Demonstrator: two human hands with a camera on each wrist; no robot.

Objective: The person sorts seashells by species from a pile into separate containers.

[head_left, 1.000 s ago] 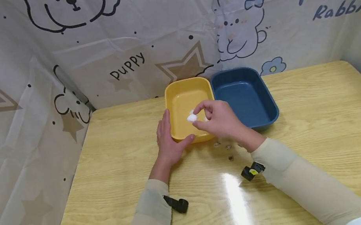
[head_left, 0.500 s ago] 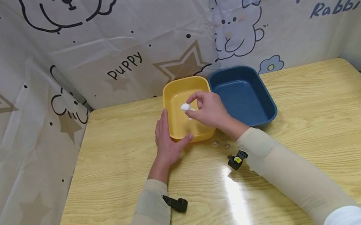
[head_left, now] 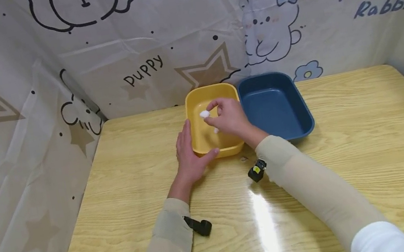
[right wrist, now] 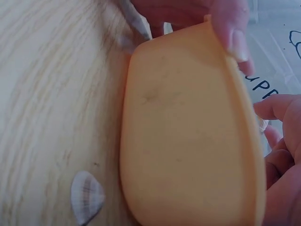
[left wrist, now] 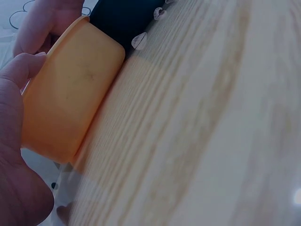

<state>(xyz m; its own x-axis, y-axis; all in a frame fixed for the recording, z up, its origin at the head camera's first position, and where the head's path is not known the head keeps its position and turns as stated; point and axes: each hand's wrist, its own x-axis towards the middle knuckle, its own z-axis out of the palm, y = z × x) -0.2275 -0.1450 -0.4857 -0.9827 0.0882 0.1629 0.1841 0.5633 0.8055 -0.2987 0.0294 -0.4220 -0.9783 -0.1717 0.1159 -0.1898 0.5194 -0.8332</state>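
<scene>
A small white shell [head_left: 205, 114] is pinched between the thumb and index finger of my right hand [head_left: 227, 117], above the yellow bin [head_left: 220, 153]. Inside that bin lies another small whitish piece [head_left: 216, 130], partly behind the hand. My left hand [head_left: 190, 159] holds the bin at its near left corner, fingers along the left wall and thumb over the near rim. On the table close to the bin's front lies a ribbed shell [right wrist: 87, 197]. The left wrist view shows this shell [left wrist: 139, 41] with a second one [left wrist: 160, 13] farther along.
A dark blue bin [head_left: 275, 107] stands against the right side of the yellow one. Both sit at the back of the wooden table [head_left: 131, 155], before a printed cloth backdrop [head_left: 111, 38]. Black wrist cameras [head_left: 201, 227] hang from both sleeves.
My right hand has moved away from me and slightly left over the yellow bin, with the white shell still pinched. My left hand stays on the bin's corner.
</scene>
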